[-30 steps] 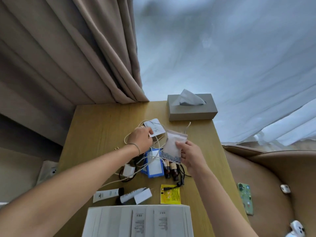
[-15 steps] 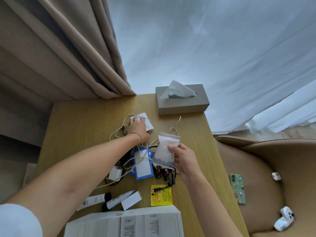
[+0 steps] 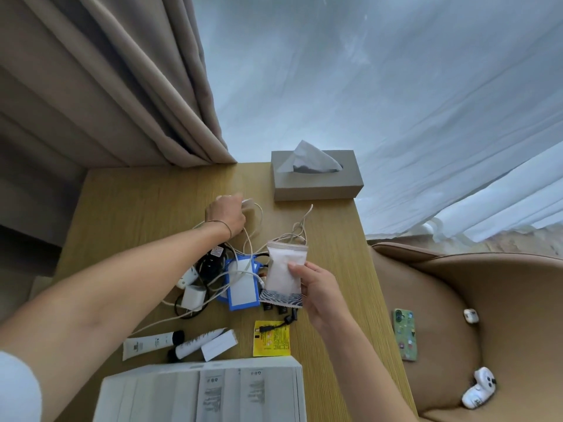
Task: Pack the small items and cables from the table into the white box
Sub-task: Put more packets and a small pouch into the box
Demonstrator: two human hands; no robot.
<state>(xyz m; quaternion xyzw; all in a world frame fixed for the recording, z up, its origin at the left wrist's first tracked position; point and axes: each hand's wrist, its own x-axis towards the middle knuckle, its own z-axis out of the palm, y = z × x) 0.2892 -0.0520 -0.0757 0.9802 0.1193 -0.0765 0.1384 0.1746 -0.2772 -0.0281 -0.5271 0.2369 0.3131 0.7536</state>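
My right hand (image 3: 316, 295) holds a white sachet (image 3: 281, 274) with a patterned bottom edge, lifted above the table's middle. My left hand (image 3: 227, 214) reaches farther back and closes over a small white item among the white cables (image 3: 253, 236); the item is mostly hidden under my fingers. Below lie a blue-framed card holder (image 3: 242, 286), a white charger (image 3: 192, 296), black cables, two white tubes (image 3: 152, 344) (image 3: 198, 345), a white card (image 3: 219, 345) and a yellow packet (image 3: 272, 338). The white box (image 3: 201, 391) stands at the near edge.
A grey tissue box (image 3: 316, 182) sits at the table's back right. Beige curtain hangs at the back left, white sheer curtain behind. To the right, a tan armchair (image 3: 457, 300) holds a green phone (image 3: 404, 333), an earbud case and a white toy.
My left hand moved back and left over the small white item. My right hand lifted the sachet slightly toward me. The camera tilted, shifting the whole scene.
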